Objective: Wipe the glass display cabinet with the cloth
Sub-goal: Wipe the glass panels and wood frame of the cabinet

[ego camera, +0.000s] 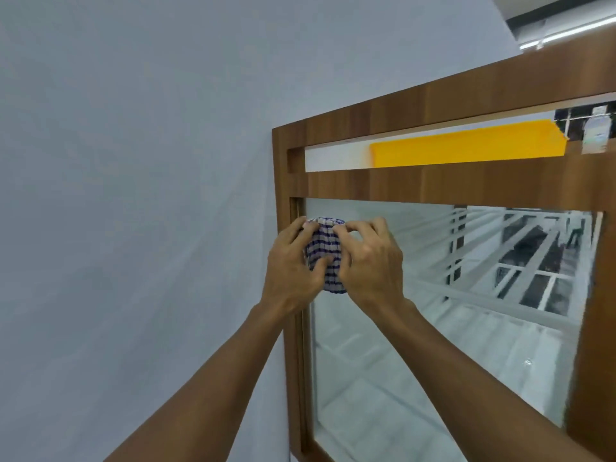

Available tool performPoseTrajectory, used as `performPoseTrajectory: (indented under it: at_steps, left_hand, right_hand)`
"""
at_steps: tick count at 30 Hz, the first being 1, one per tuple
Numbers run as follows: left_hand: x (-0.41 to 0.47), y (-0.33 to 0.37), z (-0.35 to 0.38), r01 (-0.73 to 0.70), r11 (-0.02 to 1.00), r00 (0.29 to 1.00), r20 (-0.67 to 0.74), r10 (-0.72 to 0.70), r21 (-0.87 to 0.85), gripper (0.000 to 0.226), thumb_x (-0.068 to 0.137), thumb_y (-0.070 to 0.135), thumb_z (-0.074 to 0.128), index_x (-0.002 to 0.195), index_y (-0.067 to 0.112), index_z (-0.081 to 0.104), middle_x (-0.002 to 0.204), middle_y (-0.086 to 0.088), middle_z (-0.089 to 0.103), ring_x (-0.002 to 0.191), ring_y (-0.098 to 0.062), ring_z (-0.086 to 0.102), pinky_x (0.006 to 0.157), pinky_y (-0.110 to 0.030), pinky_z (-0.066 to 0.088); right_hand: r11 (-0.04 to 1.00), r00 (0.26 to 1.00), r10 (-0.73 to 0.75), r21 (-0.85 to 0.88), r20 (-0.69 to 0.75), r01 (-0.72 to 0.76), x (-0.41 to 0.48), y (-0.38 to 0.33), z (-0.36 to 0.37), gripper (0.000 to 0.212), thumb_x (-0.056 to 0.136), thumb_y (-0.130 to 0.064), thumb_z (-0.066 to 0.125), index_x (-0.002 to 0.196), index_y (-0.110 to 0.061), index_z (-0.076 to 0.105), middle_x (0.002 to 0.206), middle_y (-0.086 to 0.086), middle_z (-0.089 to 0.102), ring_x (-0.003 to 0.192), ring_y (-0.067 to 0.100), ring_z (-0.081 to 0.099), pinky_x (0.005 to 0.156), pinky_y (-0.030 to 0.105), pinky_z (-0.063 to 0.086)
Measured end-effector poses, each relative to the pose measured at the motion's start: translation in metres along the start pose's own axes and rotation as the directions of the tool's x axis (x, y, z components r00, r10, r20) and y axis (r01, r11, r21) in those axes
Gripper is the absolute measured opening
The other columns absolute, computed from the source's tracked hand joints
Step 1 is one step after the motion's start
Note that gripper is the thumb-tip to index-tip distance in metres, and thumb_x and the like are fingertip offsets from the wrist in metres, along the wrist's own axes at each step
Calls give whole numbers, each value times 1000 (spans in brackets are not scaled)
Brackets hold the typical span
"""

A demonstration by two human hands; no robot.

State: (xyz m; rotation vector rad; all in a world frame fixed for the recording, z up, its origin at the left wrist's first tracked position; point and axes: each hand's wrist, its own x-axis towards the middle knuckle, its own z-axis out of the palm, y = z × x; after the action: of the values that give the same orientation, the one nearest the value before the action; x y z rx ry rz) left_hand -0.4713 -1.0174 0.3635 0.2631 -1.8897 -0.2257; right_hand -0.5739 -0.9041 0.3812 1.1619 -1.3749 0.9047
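A folded white cloth with blue checks (325, 243) is pressed against the upper left corner of the cabinet's large glass pane (450, 315). My left hand (291, 265) grips the cloth's left side, with the thumb across its front. My right hand (370, 261) grips its right side, fingers curled over the top edge. Both forearms reach up from the bottom of the view. The pane sits in a brown wooden frame (433, 181) and reflects white slats and dark shapes.
A plain grey-white wall (133, 195) fills the left, next to the frame's left post. Above the pane, a narrow upper opening shows a yellow panel (466, 150). A ceiling light strip (566, 31) is at the top right.
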Motion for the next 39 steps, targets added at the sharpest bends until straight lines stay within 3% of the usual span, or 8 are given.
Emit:
performPoseTrajectory:
  at_steps: [8,12,16,24,27,30,34,39]
  left_hand:
    - [30,-68,51,-42,993,987,-160,24,-110,60,101,18,57,156,4,38,151,-13,28,137,-32,44,105,-45,54]
    - [47,-94,66,-114,992,979,-175,103,-50,65,109,46,33,153,-1,41,148,-20,36,138,-35,39,110,-46,48]
    - [54,-109,90,-253,966,925,-282,256,47,49,109,28,44,141,-8,55,144,-25,56,139,-34,43,113,-50,45]
    - [48,-104,116,-236,948,964,-177,200,-215,65,109,36,31,164,13,4,171,-15,8,160,-30,6,130,-46,8]
    - [45,-75,118,-178,948,976,-169,137,-265,63,108,33,31,162,7,11,170,-19,11,160,-32,4,130,-50,4]
    - [42,-82,119,-323,916,944,-147,295,-238,61,106,30,31,161,7,17,170,-20,14,160,-30,3,129,-49,2]
    - [48,-77,121,-186,951,971,-195,139,-248,61,105,30,32,160,5,21,169,-19,15,159,-31,5,129,-52,3]
    - [41,-71,125,-445,850,894,-185,407,-282,58,105,28,34,158,7,26,168,-19,18,159,-29,7,128,-53,6]
  right_hand:
    - [963,999,-45,-264,16,48,19,-8,73,29,81,-13,75,110,-8,74,101,8,72,89,28,53,66,38,50]
    - [926,999,-37,-375,8,38,27,-7,103,29,82,-15,76,111,-11,74,100,9,72,92,25,44,67,38,47]
    - [868,1000,-26,-496,-14,16,31,-2,118,29,86,-18,78,114,-13,75,105,9,73,95,26,48,68,38,44]
    - [857,992,-125,-501,16,117,2,10,101,33,102,-13,47,123,-7,73,130,15,69,129,35,49,95,46,46]
    - [806,995,-96,-585,29,95,-18,20,75,36,100,-9,53,132,-9,68,148,19,54,145,41,37,114,54,38]
    - [722,993,-9,-686,117,87,-29,28,57,46,101,-16,57,147,-12,53,161,19,35,151,42,26,124,60,19]
    - [659,987,82,-750,140,52,-33,29,55,51,109,-29,40,158,-18,36,168,14,17,156,37,14,126,59,5]
    - [661,989,78,-749,126,44,-34,32,50,55,108,-28,37,159,-13,30,167,15,16,157,33,13,127,57,5]
